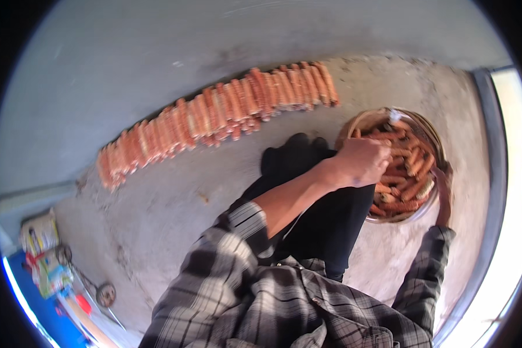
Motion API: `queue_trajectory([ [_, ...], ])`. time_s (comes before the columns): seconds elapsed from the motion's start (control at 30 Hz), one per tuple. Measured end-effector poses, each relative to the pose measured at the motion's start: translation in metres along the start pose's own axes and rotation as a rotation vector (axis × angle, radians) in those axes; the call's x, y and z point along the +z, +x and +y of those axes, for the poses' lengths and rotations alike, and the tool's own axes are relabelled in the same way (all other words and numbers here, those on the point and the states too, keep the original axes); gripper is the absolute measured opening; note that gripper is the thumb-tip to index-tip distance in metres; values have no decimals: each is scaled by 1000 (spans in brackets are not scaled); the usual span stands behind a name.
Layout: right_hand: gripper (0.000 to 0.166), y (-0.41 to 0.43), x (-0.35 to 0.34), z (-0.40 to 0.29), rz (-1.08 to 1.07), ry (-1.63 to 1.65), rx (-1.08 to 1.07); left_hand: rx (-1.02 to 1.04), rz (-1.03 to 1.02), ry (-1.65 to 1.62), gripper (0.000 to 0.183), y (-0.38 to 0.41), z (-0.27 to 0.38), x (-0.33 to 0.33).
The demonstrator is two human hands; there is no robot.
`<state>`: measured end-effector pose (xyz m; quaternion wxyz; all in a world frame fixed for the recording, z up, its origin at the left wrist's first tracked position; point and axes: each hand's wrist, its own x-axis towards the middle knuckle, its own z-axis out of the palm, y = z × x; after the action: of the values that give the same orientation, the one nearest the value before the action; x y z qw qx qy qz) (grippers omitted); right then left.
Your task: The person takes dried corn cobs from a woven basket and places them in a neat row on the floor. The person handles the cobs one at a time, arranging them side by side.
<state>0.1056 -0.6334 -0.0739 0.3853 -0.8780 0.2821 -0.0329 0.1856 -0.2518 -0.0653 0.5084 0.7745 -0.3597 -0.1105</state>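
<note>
A round woven basket (437,130) full of loose reddish corn cobs (411,189) stands on the floor to the right of my knees. My left hand (365,161) is over the basket's near left side, its fingers curled down among the cobs; whether a cob is in it is hidden. My right hand (443,182) grips the basket's right rim, thumb on the inner side. Along the wall lies a long stacked row of similar corn cobs (217,108), side by side, more than one layer deep. A small white thing (394,115) is at the basket's far edge.
A grey wall (156,56) rises behind the row. Concrete floor (165,209) lies between the row and my dark-trousered legs (322,217). Bags (41,232), a small wheeled frame (105,294) and a blue surface (48,322) are at lower left. A dark door sill (496,174) borders the right.
</note>
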Motion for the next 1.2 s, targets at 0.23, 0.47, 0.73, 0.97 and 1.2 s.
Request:
queue_trajectory([
  [0.23,28,21,-17,102,247,79,-50,-40,-272,276,19,21,-14,9],
  [0.47,35,19,-13,113,405,-146,170,-181,-299,263,23,39,-30,-2],
  [0.73,52,0,-9,89,379,-298,263,-102,-343,272,21,51,-18,34],
  [0.97,53,31,-16,73,394,-499,-108,-64,-268,272,17,34,4,58],
  [1.2,55,49,-10,72,387,-609,-99,52,-640,129,19,71,2,111],
])
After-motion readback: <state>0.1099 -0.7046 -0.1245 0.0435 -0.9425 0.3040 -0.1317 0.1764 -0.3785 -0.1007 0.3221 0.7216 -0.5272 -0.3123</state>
